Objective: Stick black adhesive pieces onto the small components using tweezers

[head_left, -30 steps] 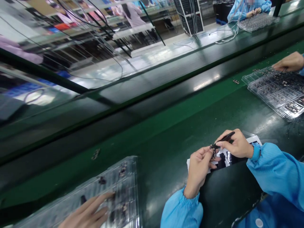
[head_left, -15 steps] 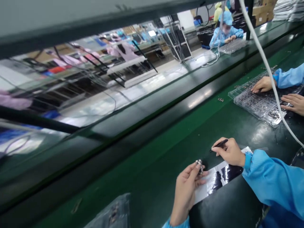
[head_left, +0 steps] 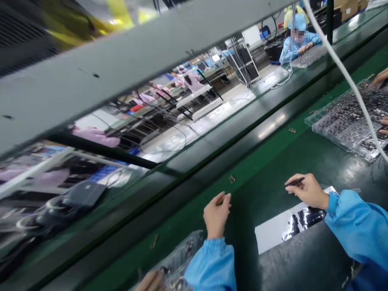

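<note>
My left hand (head_left: 216, 214) is over the green work surface (head_left: 260, 161), its fingers loosely curled and the thumb apart, with nothing visible in it. Just beyond its fingertips a small metal part (head_left: 232, 178) lies on the green surface. My right hand (head_left: 311, 192) grips a slim black pointed tool (head_left: 294, 182); whether it is a pen or tweezers I cannot tell. Below that hand lies a white backing sheet (head_left: 268, 234) with dark shiny film pieces (head_left: 309, 216), partly covered by my right wrist and sleeve.
Clear trays (head_left: 342, 121) of metal parts stand at right, by a co-worker's hands. Another person's hand (head_left: 151, 281) is at a plastic tray (head_left: 194, 242) bottom left. A white cable (head_left: 342, 64) hangs at right. Small parts (head_left: 292, 130) lie further along.
My left hand has let go of the small metal part and moved left, away from the sheet. The right hand keeps the black tool. The view has turned left.
</note>
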Tool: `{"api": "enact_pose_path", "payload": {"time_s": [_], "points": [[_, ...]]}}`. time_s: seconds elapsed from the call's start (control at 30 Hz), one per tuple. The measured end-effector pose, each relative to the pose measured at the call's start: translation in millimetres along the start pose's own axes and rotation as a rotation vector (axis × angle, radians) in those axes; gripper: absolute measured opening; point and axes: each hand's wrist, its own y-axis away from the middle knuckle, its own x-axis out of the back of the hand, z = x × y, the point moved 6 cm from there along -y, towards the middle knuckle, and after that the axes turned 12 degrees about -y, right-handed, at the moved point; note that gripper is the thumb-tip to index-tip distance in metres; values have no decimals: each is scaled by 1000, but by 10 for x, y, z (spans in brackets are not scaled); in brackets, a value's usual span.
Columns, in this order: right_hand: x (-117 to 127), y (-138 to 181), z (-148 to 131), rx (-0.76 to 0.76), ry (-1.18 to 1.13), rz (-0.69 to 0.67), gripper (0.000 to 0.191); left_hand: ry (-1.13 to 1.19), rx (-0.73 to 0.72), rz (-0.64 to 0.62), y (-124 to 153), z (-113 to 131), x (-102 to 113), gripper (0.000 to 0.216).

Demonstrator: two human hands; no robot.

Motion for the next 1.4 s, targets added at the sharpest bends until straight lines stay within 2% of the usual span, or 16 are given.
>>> {"api": "enact_pose_path", "payload": {"time_s": [0.07, 0.17, 0.23, 0.3, 0.4, 0.53, 0.77, 1.07, 1.4], "points": [[-3, 33, -73, -52, -19, -39, 19, -117, -122, -31, 403, -61, -27, 38], [-47, 65, -201, -94, -48, -126, 22, -324, -501, -121, 1170, 12, -164, 24], [-136, 102, -213, -187, -77, -233, 24, -373, -710, -206, 1665, 49, -275, 21], [-232, 164, -185, -282, -92, -326, 26, -398, -828, -240, 2034, 49, -355, 22], [-341, 249, -126, -336, -71, -406, 28, -463, -919, -178, 2308, 45, -419, 26], [-406, 301, -24, -376, -50, -433, 31, -586, -922, -111, 2338, 66, -462, 31], [-463, 331, 53, -398, -16, -452, 29, -689, -845, -125, 2312, 33, -492, 34], [-466, 331, 96, -330, 83, -464, 26, -694, -847, -147, 2292, 54, -506, 33], [-465, 332, 110, -370, 112, -490, 16, -739, -850, -157, 2294, 54, -508, 33]]}}
